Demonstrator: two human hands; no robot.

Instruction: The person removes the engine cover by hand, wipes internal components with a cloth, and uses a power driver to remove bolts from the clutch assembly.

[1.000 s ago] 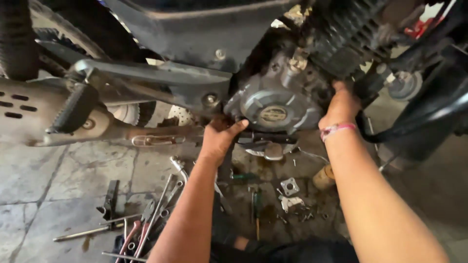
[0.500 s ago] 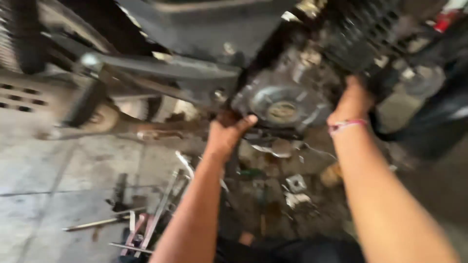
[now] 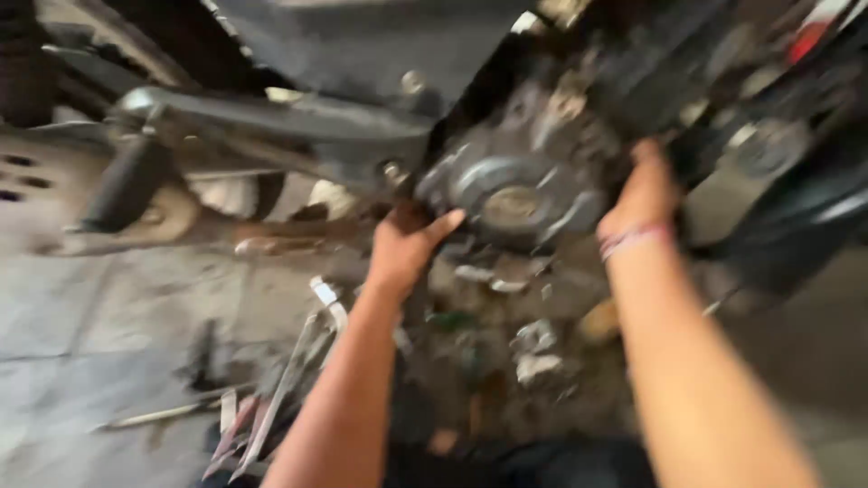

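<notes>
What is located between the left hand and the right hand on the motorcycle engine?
In the head view, the round grey engine side cover lies between the left hand and the right hand. Each hand grips one edge of it.

There is one view only, from a camera on the person's head. It looks forward and down along both forearms at the round engine cover (image 3: pixel 511 199) of a motorcycle, which sits just above the middle of the frame. The camera is near: the arms run in from the bottom edge, and the left hand (image 3: pixel 407 244) and right hand (image 3: pixel 644 194) rest at either side of the cover. Left of and below the cover, the concrete floor (image 3: pixel 81 361) with scattered tools (image 3: pixel 271 398) fills the lower frame. The picture is blurred.
</notes>
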